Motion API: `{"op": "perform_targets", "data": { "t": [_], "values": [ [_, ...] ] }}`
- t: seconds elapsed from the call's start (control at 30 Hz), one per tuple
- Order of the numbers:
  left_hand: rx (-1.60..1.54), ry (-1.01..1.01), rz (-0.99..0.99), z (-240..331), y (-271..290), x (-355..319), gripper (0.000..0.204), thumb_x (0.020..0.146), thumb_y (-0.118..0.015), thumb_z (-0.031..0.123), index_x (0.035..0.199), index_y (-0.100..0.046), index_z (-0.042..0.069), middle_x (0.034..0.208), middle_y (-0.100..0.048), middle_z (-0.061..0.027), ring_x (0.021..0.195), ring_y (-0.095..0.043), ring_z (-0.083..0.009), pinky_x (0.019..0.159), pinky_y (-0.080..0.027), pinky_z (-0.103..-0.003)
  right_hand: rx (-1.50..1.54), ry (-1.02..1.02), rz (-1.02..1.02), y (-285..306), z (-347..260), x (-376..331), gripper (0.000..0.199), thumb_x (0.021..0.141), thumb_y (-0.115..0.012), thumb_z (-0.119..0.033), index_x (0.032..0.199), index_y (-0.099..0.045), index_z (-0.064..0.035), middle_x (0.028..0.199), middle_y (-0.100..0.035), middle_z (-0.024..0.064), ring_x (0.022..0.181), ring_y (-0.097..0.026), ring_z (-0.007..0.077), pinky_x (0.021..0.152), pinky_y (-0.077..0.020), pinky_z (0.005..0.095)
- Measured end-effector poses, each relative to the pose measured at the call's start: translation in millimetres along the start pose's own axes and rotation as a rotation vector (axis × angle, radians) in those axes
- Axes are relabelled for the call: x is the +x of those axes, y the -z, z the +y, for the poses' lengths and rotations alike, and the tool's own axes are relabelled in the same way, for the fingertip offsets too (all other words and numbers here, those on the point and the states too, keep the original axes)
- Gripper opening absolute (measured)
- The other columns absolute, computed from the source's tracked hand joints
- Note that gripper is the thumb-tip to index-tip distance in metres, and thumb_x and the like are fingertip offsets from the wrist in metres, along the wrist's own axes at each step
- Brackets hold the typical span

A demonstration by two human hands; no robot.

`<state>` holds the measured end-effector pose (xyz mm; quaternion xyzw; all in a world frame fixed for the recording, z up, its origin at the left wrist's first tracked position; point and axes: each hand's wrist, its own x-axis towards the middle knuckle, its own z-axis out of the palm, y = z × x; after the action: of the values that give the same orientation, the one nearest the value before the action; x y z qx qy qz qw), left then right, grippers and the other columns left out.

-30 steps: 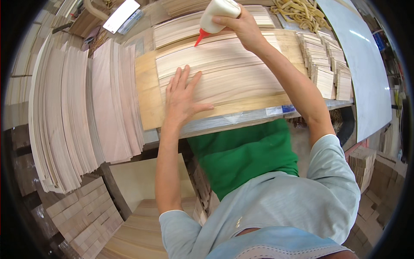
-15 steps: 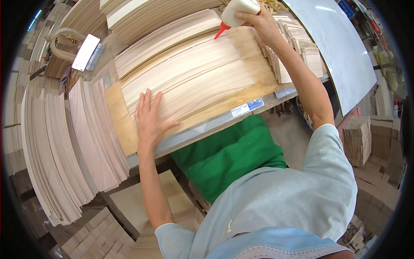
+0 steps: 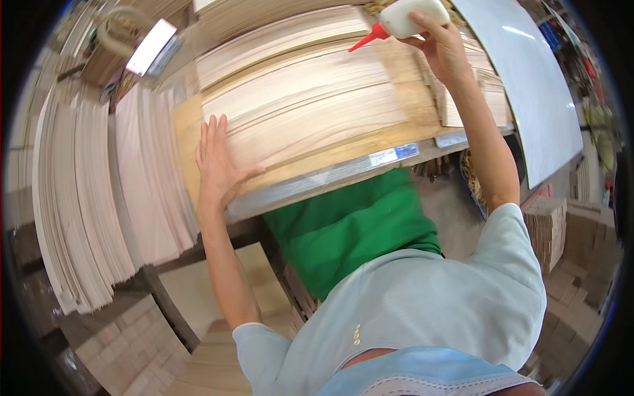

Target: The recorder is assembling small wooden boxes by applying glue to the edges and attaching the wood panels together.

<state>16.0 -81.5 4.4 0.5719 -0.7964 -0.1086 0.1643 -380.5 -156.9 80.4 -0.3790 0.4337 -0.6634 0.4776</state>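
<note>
Pale wooden strips [image 3: 317,112] lie side by side on a yellowish plywood board [image 3: 422,112] at the bench. My left hand [image 3: 216,162] rests at their left end, fingers stretched and thumb spread toward the near edge. My right hand [image 3: 444,49] is closed around a white squeeze bottle [image 3: 413,18], holding it tilted above the far right part of the strips. Its red nozzle [image 3: 370,36] points down and left toward the far strip; whether the tip touches the wood, I cannot tell. No liquid can be made out.
More stacked strips [image 3: 284,43] lie beyond the board. Tall stacks of thin boards [image 3: 142,178] stand at the left, short pieces [image 3: 492,99] at the right. A phone-like white device [image 3: 152,47] sits back left. A grey-white sheet [image 3: 528,99] lies far right.
The view has shifted, moving the bench rightward in the picture. My left hand has moved off the strips' top toward their left end. The bottle is tipped closer to level.
</note>
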Motion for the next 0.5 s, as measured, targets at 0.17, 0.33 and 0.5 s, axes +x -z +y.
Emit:
{"op": "perform_targets", "data": {
  "t": [0.17,0.33,0.5],
  "values": [
    [-0.118,0.153,-0.056,-35,2,-10,0.119,0.054,-0.083,0.043,0.147,-0.02,0.006,0.149,-0.027,-0.0192,0.141,-0.018,-0.0331,0.115,-0.012,-0.044,0.043,-0.036,-0.307,-62,58,-30,0.041,0.082,-0.07,-0.025,0.113,-0.056,-0.0008,0.103,-0.063,0.0107,0.098,-0.063,0.0219,0.081,-0.0565,0.0388],
    [-0.146,0.211,-0.057,-37,-2,-12,0.123,0.051,-0.084,0.043,0.147,-0.017,0.003,0.148,-0.027,-0.0208,0.141,-0.02,-0.0321,0.115,-0.012,-0.043,0.106,-0.126,-0.452,-150,106,-53,0.041,0.077,-0.076,-0.018,0.109,-0.055,-0.0012,0.1,-0.064,0.0083,0.093,-0.063,0.0178,0.074,-0.0552,0.0316],
    [-0.161,0.169,-0.023,-44,-7,-12,0.125,0.051,-0.085,0.042,0.146,-0.014,-0.001,0.149,-0.025,-0.0213,0.141,-0.019,-0.0304,0.115,-0.012,-0.042,0.066,-0.089,-0.471,-187,131,-64,0.049,0.076,-0.076,-0.018,0.114,-0.051,-0.0001,0.102,-0.063,0.0094,0.093,-0.063,0.0178,0.072,-0.0542,0.0308]
  ]
}}
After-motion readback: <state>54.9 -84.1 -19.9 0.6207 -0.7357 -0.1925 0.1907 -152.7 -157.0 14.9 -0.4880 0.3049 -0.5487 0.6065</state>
